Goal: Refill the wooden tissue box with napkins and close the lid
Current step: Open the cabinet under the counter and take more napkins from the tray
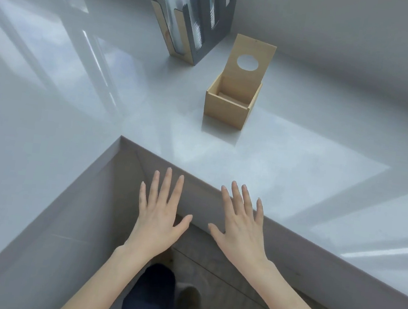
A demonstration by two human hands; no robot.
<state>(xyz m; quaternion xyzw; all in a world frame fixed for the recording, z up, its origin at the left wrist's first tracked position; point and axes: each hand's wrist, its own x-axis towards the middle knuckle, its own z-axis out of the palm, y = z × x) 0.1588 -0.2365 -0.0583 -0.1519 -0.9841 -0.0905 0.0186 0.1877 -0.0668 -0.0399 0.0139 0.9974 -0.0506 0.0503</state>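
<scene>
A small wooden tissue box (224,111) stands on the grey counter, right of centre. Its lid (249,58), with a round hole in it, is tipped up and back, so the box is open. Inside I see only bare wood. My left hand (160,213) and my right hand (239,222) hover palm-down with fingers spread, near the counter's inner corner, well short of the box. Both hold nothing. No napkins are in view.
The glossy grey counter (285,168) wraps around me in an L. A dark and wooden cup dispenser (195,23) with stacked clear cups stands behind and left of the box. The grey wall runs behind it. My legs and the floor show below.
</scene>
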